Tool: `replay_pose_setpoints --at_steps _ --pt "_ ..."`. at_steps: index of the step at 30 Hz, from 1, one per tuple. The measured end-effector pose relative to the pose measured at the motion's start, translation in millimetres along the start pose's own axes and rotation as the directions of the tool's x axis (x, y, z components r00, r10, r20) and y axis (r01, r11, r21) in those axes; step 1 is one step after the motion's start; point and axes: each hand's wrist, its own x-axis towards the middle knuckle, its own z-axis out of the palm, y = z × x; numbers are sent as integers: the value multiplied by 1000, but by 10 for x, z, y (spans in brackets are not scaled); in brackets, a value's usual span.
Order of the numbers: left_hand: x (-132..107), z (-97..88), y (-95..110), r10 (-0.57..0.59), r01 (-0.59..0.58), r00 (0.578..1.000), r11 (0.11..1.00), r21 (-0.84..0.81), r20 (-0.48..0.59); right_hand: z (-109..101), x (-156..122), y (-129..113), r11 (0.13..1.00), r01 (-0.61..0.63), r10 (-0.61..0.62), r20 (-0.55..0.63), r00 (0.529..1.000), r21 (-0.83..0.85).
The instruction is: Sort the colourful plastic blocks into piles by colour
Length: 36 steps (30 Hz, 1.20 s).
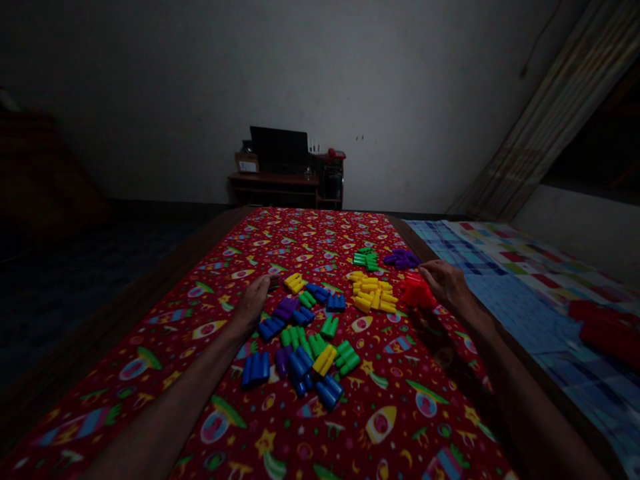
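The left hand (253, 301) rests on a red rocket-print cloth (210, 427), its fingers (265, 283) loosely curled and gripping nothing, just beside a yellow plastic block (295, 283). Across the middle of the cloth spreads a scatter of blue, purple, green and yellow plastic blocks (295, 347), with a yellow cluster (373, 295) and, nearer the far edge, a green stack (367, 259) and a purple stack (401, 259). The right hand (447, 283) lies near the cloth's right edge, its fingers (427, 270) open against a red block pile (416, 291), while more red blocks (605, 330) sit on a checked quilt (505, 300) beyond that edge.
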Motion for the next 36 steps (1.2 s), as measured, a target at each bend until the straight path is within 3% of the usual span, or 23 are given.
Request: replay_pose_setpoints --at_steps 3,6,10,14,16,18,23,27,33,36 --pt "-9 -8 14 0 0 1000 1000 21 9 45 101 -370 990 59 -60 7 998 128" --pt "-11 -13 12 11 -12 1000 999 40 14 242 175 -870 945 144 -190 134 973 295" --pt "-11 -13 -19 26 -26 999 999 22 19 676 242 -1541 870 300 -453 392 801 392" --pt "-13 -11 -39 31 -31 999 1000 2 17 1103 269 -1958 863 363 -505 556 660 353" --pt "-14 -7 -32 30 -30 999 1000 4 13 1248 261 -2024 862 377 -507 594 625 338" --pt "-14 0 -21 34 -34 999 999 14 7 1335 258 -2004 857 384 -516 589 622 345" --pt "-1 9 -17 33 -33 999 999 24 5 1404 337 -1784 913 339 -407 536 739 226" --pt "3 5 -22 30 -30 999 999 19 14 1468 360 -1703 913 403 -355 628 692 73" --pt "-14 -8 -13 23 -23 999 1000 10 24 1429 360 -1731 922 348 -378 601 704 172" --pt "-5 -18 -43 21 -22 1000 999 41 15 1374 411 -1702 928 320 -364 653 664 191"
